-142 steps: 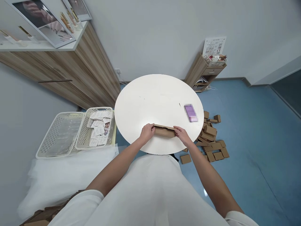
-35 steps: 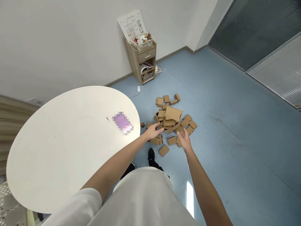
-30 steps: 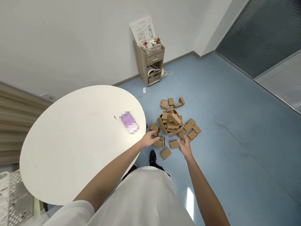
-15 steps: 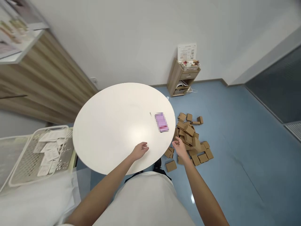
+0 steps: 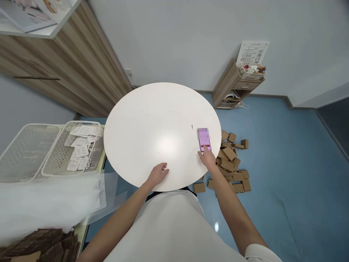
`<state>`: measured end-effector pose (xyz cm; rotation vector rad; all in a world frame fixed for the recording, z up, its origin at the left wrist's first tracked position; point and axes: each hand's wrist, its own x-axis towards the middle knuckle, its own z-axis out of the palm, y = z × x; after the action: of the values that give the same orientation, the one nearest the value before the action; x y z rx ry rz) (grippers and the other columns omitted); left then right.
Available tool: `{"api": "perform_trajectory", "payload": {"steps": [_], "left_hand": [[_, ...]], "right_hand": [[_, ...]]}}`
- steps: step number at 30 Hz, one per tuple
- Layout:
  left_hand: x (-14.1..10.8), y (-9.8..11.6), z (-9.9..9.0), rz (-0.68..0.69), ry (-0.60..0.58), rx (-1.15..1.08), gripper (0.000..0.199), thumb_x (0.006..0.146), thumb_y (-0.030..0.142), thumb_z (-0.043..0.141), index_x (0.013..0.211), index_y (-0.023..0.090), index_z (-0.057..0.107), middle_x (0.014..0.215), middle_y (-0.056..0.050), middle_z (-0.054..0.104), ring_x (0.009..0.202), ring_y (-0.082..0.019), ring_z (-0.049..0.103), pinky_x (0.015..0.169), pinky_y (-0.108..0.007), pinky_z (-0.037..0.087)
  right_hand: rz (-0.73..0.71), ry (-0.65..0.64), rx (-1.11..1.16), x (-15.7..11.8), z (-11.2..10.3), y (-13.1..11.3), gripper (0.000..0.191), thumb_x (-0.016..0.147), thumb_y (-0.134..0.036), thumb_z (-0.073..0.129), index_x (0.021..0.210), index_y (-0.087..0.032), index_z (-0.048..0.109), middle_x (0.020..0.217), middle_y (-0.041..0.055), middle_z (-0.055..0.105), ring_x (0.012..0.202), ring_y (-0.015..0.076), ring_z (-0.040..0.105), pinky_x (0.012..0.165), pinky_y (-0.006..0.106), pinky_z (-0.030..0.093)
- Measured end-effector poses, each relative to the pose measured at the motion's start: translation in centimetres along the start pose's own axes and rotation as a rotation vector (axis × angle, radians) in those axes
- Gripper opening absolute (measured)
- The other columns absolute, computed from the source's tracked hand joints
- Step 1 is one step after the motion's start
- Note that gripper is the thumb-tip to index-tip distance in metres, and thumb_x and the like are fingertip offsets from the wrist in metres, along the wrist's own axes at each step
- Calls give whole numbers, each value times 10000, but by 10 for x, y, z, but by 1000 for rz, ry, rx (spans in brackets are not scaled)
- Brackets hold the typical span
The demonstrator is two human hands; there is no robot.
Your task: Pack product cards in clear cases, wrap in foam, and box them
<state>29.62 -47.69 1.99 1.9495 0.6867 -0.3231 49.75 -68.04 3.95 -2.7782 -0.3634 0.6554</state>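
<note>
A smartphone (image 5: 204, 140) with a lit pink-purple screen lies flat near the right edge of the white oval table (image 5: 141, 131). My right hand (image 5: 207, 158) is at its near end, one finger stretched onto the red bar low on the screen and the thumb held apart. It grips nothing. Over the table's near edge rests my left hand (image 5: 158, 174), empty, with its fingers loosely bent and the thumb apart from them. A small dark mark (image 5: 192, 127) shows on the tabletop just left of the phone.
Many small brown cardboard boxes (image 5: 229, 153) are heaped on the blue floor right of the table. At left stands a white basket (image 5: 95, 163) with printed slips, beside another basket (image 5: 24, 127). A wooden cabinet (image 5: 225, 82) stands against the back wall.
My right hand has come from beyond the table's right edge onto the phone's lower end. My left hand stays near the front edge. The camera view has turned left.
</note>
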Motion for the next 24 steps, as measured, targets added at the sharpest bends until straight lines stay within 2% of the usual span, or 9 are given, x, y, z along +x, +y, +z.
{"api": "perform_trajectory", "payload": {"steps": [4, 8, 11, 15, 20, 24], "left_hand": [[5, 1, 10, -91, 110, -6, 339, 780, 377, 456, 1047, 186, 540, 1015, -62, 614, 877, -180, 589, 763, -312, 474], [9, 4, 16, -130, 136, -26, 325, 779, 382, 460, 1029, 192, 546, 997, -54, 618, 871, -176, 588, 761, -310, 478], [11, 5, 16, -148, 148, -35, 321, 780, 383, 463, 1029, 198, 547, 996, -51, 618, 866, -176, 589, 762, -314, 479], [11, 5, 13, -167, 189, -52, 325, 779, 387, 470, 1037, 202, 541, 1005, -52, 614, 891, -181, 587, 768, -315, 476], [-1, 8, 4, -183, 309, -46, 344, 789, 380, 467, 1070, 192, 528, 1121, -77, 561, 1012, -211, 536, 798, -327, 462], [-21, 5, -16, -163, 424, -11, 360, 799, 377, 463, 1104, 193, 514, 1206, -86, 489, 1094, -228, 482, 830, -333, 449]], "right_hand": [[-32, -4, -13, 25, 4, 1, 585, 826, -475, 373, 1334, -198, 287, 924, 142, 627, 868, 283, 579, 719, 397, 406], [-39, -47, 0, 38, 7, 3, 596, 825, -515, 343, 1324, -191, 305, 921, 152, 626, 888, 297, 576, 739, 425, 395], [-52, -44, -5, 40, 8, 4, 586, 825, -525, 337, 1312, -199, 322, 910, 142, 625, 874, 287, 579, 735, 415, 395], [-80, -7, 29, 33, 5, 1, 564, 837, -503, 327, 1317, -207, 311, 779, 84, 628, 774, 245, 589, 686, 358, 403], [-252, -54, 122, 18, 5, -24, 526, 842, -451, 328, 1305, -200, 334, 667, 12, 576, 629, 180, 554, 573, 276, 389], [-459, -112, 221, 11, 12, -62, 515, 834, -434, 334, 1289, -196, 359, 641, -11, 540, 591, 158, 528, 566, 267, 402]]}}
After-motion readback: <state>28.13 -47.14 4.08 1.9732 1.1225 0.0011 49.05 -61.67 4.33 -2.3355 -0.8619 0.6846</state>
